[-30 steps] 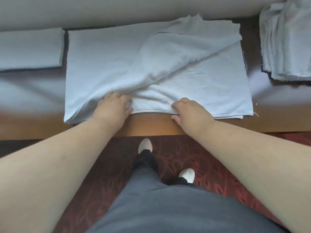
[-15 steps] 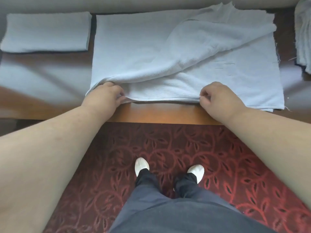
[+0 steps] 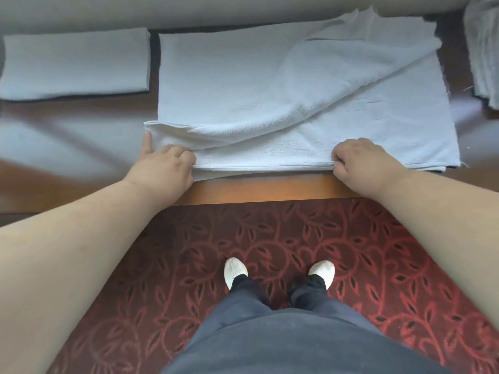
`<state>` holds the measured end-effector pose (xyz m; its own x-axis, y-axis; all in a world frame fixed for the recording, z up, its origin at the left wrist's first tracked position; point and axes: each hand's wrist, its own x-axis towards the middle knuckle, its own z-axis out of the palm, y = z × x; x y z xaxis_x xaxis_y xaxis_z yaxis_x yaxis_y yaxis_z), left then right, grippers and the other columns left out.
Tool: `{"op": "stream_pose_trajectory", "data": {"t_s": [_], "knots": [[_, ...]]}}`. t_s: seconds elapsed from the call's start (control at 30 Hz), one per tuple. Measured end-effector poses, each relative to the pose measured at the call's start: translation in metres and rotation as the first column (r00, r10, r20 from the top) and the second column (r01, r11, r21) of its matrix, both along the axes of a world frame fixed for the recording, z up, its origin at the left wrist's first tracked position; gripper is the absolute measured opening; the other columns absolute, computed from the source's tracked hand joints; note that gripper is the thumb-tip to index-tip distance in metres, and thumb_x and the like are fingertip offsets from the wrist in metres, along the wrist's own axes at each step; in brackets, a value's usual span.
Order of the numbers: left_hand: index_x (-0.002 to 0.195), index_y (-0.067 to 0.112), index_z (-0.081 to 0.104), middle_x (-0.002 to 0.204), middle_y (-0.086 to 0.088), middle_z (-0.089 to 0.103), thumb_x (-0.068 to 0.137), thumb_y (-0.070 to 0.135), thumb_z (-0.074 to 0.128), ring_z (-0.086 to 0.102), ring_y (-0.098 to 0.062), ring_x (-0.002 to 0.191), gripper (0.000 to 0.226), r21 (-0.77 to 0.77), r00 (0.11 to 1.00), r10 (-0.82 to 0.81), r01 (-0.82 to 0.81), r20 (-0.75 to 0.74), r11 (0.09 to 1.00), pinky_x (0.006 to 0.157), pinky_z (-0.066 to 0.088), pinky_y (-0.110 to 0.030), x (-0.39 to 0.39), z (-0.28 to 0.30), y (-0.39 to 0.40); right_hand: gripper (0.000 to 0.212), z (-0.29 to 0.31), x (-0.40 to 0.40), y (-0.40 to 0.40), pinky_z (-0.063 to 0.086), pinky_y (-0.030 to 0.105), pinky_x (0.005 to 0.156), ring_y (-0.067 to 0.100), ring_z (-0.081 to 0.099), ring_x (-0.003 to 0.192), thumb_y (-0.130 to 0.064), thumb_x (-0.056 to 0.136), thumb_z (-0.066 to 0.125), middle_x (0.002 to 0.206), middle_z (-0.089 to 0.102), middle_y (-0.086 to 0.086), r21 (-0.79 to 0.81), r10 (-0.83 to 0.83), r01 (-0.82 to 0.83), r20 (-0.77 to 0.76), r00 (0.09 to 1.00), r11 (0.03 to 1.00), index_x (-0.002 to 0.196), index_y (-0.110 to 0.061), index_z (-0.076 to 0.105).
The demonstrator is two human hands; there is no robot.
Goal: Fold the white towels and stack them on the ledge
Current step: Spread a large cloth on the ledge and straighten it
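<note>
Hands have slid apart along the towel (image 3: pixel 270 85)'s near hem: left hand (image 3: pixel 164 168) and right hand (image 3: pixel 361 160) each pinch it with curled fingers, ready to carry a fold. Beyond the fingers it lies rumpled on the wooden ledge (image 3: pixel 270 188); a folded towel (image 3: pixel 75 63) sits leftward, patterned red carpet (image 3: pixel 270 230) below.

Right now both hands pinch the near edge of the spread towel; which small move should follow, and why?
Probably lift that near edge and carry it to the far edge. The left hand and right hand each grip the spread towel, whose upper layer lies bunched diagonally, not yet folded flat.
</note>
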<state>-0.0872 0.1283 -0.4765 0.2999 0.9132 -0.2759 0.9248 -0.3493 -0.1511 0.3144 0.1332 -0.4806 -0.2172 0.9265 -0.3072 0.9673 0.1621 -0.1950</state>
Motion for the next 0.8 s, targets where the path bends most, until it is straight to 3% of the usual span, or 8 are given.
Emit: {"op": "stream_pose_trajectory", "data": {"t_s": [0.07,0.17,0.27,0.37,0.5,0.6,0.67,0.8], "knots": [[0.103,0.012,0.058,0.105,-0.009,0.058,0.089,0.018,0.046,0.054,-0.032,0.105,0.020,0.001,1.000,0.005,-0.005,-0.012,1.000,0.111,0.004,-0.067,-0.002,0.000,0.000,0.007,0.002,-0.004,-0.002,0.033,0.037,0.073,0.025,0.041,0.086,-0.017,0.085,0.047,0.085,0.051,-0.001,0.019,-0.040,0.041,-0.047,0.998,0.999,0.079,-0.021,0.050],[0.092,0.013,0.056,0.096,-0.009,0.057,0.085,0.019,0.044,0.056,-0.033,0.095,0.015,0.016,1.000,0.014,-0.013,-0.017,1.000,0.110,0.011,-0.068,0.000,0.000,0.000,0.005,0.003,-0.009,-0.005,0.031,0.037,0.076,0.023,0.039,0.091,-0.024,0.087,0.045,0.092,0.048,-0.004,-0.050,-0.018,0.021,0.061,0.998,0.999,0.084,-0.025,0.047],[0.092,0.013,0.061,0.100,-0.010,0.058,0.081,0.030,0.055,0.054,-0.034,0.096,0.021,0.050,1.000,0.010,-0.008,-0.024,0.999,0.099,0.032,-0.055,0.004,-0.002,-0.005,0.015,0.006,-0.016,-0.005,0.037,0.039,0.080,0.024,0.041,0.096,-0.036,0.089,0.042,0.095,0.049,-0.003,-0.084,-0.018,0.030,0.136,0.991,0.996,0.084,-0.025,0.051],[0.105,0.011,0.064,0.105,-0.013,0.060,0.080,0.027,0.066,0.054,-0.037,0.099,0.029,0.068,0.995,0.062,-0.068,0.076,0.995,0.087,0.038,-0.047,0.002,-0.006,-0.014,0.028,0.011,-0.037,-0.007,0.041,0.042,0.087,0.025,0.048,0.102,-0.050,0.088,0.047,0.101,0.055,-0.001,0.015,-0.052,0.052,0.016,0.999,0.999,0.094,-0.025,0.058],[0.119,0.009,0.061,0.111,-0.017,0.058,0.083,0.009,0.063,0.052,-0.041,0.103,0.036,0.028,0.968,0.142,-0.151,0.204,0.988,0.083,0.047,-0.052,-0.011,-0.009,-0.023,0.045,0.008,-0.089,-0.008,0.041,0.042,0.097,0.026,0.046,0.117,-0.048,0.090,0.056,0.123,0.054,0.001,-0.004,0.120,-0.120,-0.073,0.990,0.993,0.128,-0.025,0.053],[0.119,0.012,0.062,0.112,-0.016,0.059,0.083,0.007,0.061,0.051,-0.040,0.104,0.036,0.018,0.956,0.192,-0.201,0.222,0.979,0.085,0.046,-0.049,-0.022,-0.009,-0.028,0.041,0.007,-0.119,-0.002,0.042,0.041,0.091,0.026,0.047,0.112,-0.054,0.090,0.053,0.116,0.054,0.000,-0.010,0.124,-0.124,0.020,0.992,0.992,0.117,-0.024,0.058],[0.119,0.012,0.063,0.112,-0.016,0.060,0.084,0.007,0.060,0.051,-0.040,0.105,0.035,0.029,0.953,0.193,-0.205,0.232,0.978,0.086,0.045,-0.048,-0.029,-0.010,-0.031,0.038,0.009,-0.141,0.004,0.041,0.039,0.089,0.026,0.049,0.110,-0.053,0.089,0.055,0.113,0.056,0.000,0.004,0.151,-0.151,-0.011,0.989,0.989,0.112,-0.024,0.060],[0.109,0.011,0.067,0.100,-0.016,0.064,0.081,0.004,0.064,0.056,-0.041,0.093,0.029,0.115,0.948,0.134,-0.174,0.290,0.978,0.078,0.047,-0.047,-0.036,-0.014,-0.037,0.046,0.011,-0.202,0.009,0.042,0.042,0.097,0.027,0.048,0.119,-0.046,0.089,0.060,0.124,0.054,0.001,-0.004,0.289,-0.293,-0.141,0.947,0.956,0.129,-0.024,0.054]]}}
